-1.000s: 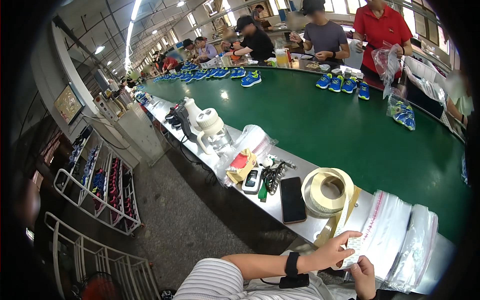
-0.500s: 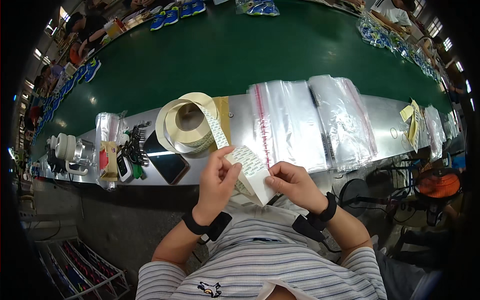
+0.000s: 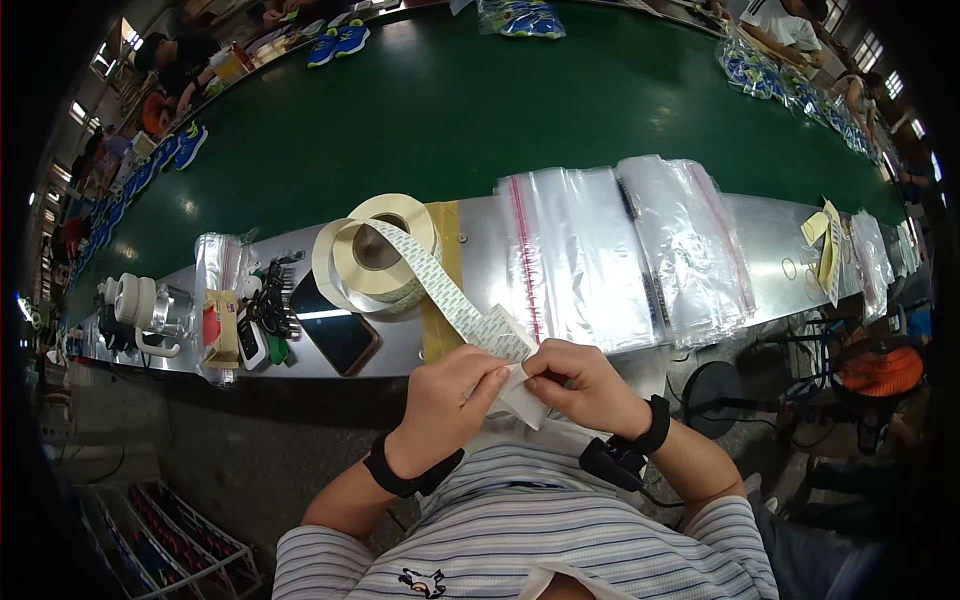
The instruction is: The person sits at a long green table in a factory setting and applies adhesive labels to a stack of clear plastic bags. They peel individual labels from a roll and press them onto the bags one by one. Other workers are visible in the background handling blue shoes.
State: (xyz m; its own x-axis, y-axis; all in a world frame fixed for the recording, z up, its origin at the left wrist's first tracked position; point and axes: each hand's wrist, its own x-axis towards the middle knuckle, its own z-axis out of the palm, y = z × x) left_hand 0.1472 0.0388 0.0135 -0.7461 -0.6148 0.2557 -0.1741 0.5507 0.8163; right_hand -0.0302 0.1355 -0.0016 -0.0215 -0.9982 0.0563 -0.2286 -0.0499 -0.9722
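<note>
By the metal table point(image 3: 482, 255), 2 hands point(image 3: 445, 400) point(image 3: 588, 388) pinch a printed strip point(image 3: 448, 293).

Paper is noted for the label strip point(image 3: 440, 285), its printed face matt; smooth, pale paper edges are shown by the roll point(image 3: 385, 207). Matt brown card is seen in the sheet point(image 3: 445, 230) beneath. Thin, glossy, creased clear plastic is observed in the flat bags point(image 3: 585, 250). Bright highlights are thrown back by the smooth metal ledge point(image 3: 770, 230); a softer sheen is given by the smooth green belt point(image 3: 450, 110). A glossy, glass-like face is recorded for the phone point(image 3: 345, 340). Striped cloth, matt, is noted for the shirt point(image 3: 520, 530).
</note>
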